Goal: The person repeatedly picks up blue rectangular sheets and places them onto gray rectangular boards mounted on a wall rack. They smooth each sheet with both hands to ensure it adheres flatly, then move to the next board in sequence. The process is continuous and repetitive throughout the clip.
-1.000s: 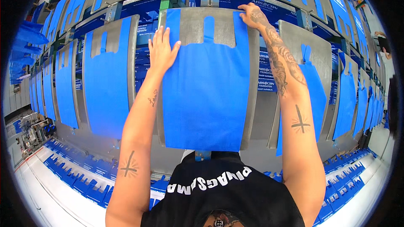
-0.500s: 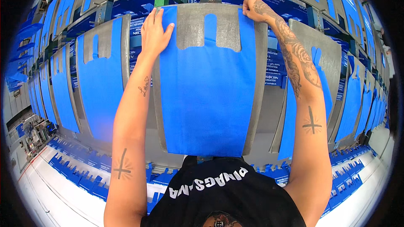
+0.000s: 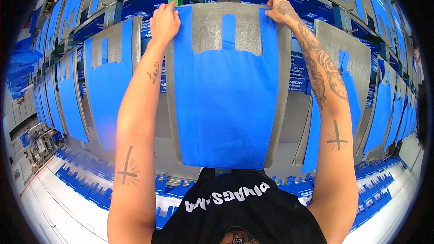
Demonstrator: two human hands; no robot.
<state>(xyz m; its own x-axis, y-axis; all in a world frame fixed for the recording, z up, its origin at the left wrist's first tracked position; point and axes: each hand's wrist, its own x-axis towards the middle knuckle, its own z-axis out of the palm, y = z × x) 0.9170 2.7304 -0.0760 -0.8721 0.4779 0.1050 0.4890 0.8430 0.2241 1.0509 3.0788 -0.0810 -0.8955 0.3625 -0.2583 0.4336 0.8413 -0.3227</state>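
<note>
Both hands have slid up since the earlier frame: the left hand (image 3: 164, 20) and the right hand (image 3: 281, 11) now pinch the two handle straps of the blue bag (image 3: 226, 95), fingers clamped on its top corners. It lies flat on the grey metal board (image 3: 280, 86) at centre frame. More bag-covered boards (image 3: 108, 72) flank it; loose blue bags (image 3: 81, 185) lie along the lower left.
</note>
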